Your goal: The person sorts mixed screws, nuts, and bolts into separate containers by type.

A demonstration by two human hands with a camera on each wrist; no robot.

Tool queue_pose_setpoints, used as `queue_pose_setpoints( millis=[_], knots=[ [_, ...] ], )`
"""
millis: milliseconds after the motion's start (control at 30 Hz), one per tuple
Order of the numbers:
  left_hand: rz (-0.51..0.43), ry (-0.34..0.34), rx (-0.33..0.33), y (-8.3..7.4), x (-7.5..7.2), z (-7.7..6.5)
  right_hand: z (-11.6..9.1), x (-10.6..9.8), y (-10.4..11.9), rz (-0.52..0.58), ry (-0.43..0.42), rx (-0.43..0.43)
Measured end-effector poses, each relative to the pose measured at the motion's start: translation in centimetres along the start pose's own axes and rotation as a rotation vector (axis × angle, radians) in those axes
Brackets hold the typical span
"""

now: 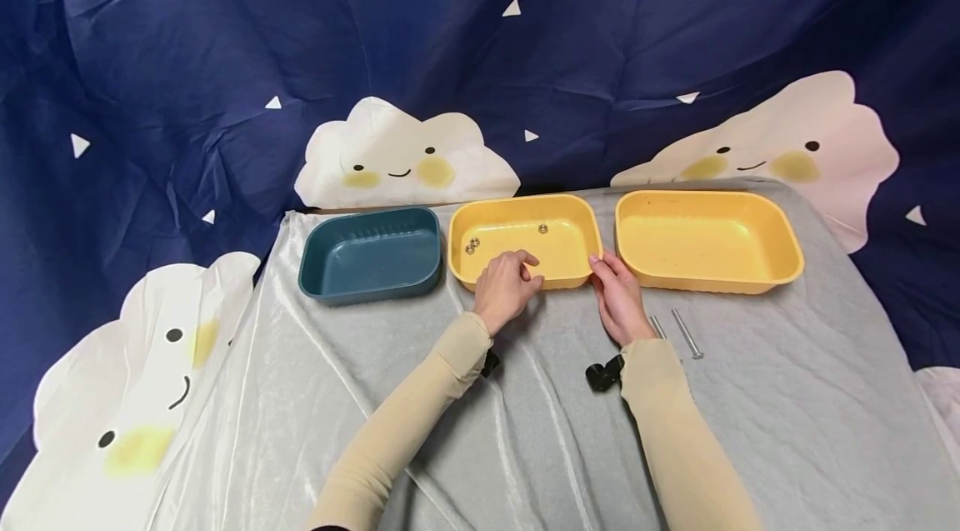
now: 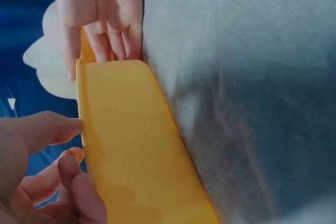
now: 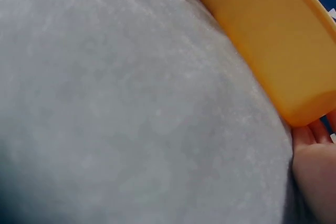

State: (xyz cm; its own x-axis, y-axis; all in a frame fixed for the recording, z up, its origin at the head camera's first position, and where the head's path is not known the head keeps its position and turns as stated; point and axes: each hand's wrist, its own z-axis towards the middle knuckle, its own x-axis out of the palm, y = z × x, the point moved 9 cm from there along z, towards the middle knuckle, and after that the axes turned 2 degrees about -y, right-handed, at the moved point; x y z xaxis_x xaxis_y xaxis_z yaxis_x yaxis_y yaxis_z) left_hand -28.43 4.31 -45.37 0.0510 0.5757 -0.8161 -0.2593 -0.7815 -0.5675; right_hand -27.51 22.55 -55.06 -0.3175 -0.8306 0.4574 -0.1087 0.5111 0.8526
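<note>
A small yellow bin (image 1: pixel 562 273) stands mid-table, with hex nuts (image 1: pixel 543 228) on its floor: two together at the left and one towards the back. My left hand (image 1: pixel 504 289) is over the bin's near rim, fingers loosely bent and nothing seen between them. In the left wrist view, its fingertips (image 2: pixel 71 125) are right at that rim. At the bin's right end, my right hand (image 1: pixel 621 298) holds the wall, thumb at the rim and fingers against the outside. The right wrist view shows those fingers (image 3: pixel 315 132) at the bin's lower corner.
A dark teal bin (image 1: pixel 371 293) stands to the left, a larger yellow bin (image 1: pixel 705 285) to the right. Near my right wrist lie two bolts, one a long silver bolt (image 1: pixel 686 333), on the grey cloth (image 1: pixel 555 431). A blue curtain (image 1: pixel 450 39) hangs behind.
</note>
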Motion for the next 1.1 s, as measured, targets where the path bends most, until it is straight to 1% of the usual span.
queue_pose_setpoints(
  millis=[167,400,567,733,867,1033,1100],
  knots=[
    [0.011,-0.004,-0.003,0.1,0.1,-0.1,-0.1,-0.1,0.3,-0.076,-0.03,-0.013],
    [0.016,-0.01,0.002,0.0,0.2,-0.3,-0.7,-0.1,1.2,-0.355,-0.06,-0.014],
    [-0.009,-0.023,0.036,-0.4,0.1,-0.6,-1.4,0.1,2.0,-0.498,-0.059,-0.017],
    [-0.044,-0.038,0.077,-1.0,0.2,-0.9,-2.4,0.4,3.0,-0.661,0.007,-0.049],
    [-0.079,-0.036,0.109,-1.6,0.5,-1.3,-3.3,0.8,4.7,-0.831,0.077,-0.121],
    [-0.146,-0.013,0.176,-2.8,1.1,-1.6,-4.4,1.2,7.1,-1.023,0.156,-0.192],
    [-0.177,0.006,0.206,-3.3,1.5,-1.6,-4.8,1.2,8.0,-1.053,0.177,-0.201]
  ],
)
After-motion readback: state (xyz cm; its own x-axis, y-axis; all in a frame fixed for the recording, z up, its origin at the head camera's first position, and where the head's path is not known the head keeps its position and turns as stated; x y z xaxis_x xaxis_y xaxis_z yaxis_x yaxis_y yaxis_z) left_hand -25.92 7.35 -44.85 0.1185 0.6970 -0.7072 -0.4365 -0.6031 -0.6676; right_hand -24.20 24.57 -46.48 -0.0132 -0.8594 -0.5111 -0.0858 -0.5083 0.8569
